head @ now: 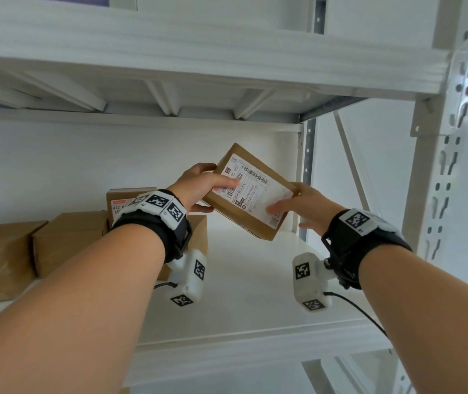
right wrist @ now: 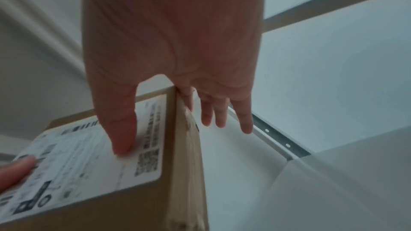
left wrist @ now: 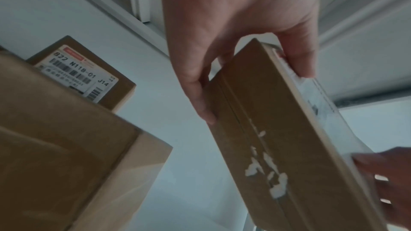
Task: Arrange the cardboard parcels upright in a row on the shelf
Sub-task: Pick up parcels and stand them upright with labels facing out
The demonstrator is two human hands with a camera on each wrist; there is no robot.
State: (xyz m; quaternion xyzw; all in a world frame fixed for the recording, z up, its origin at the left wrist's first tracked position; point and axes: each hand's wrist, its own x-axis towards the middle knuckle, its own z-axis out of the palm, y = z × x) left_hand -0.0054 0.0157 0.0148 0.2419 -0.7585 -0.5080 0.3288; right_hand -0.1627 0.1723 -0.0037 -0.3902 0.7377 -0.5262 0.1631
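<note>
Evidently to stand it upright, the left hand pinches the tilted parcel; the right hand pinches its opposite end above the shelf.

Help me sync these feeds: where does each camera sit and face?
Head: worn on the head, faces the shelf; both forearms, left hand and right hand grip the parcel.
Left wrist: looks along the left hand at the parcel's side.
Right wrist: looks along the right hand at its label.
All three share the parcel.
</note>
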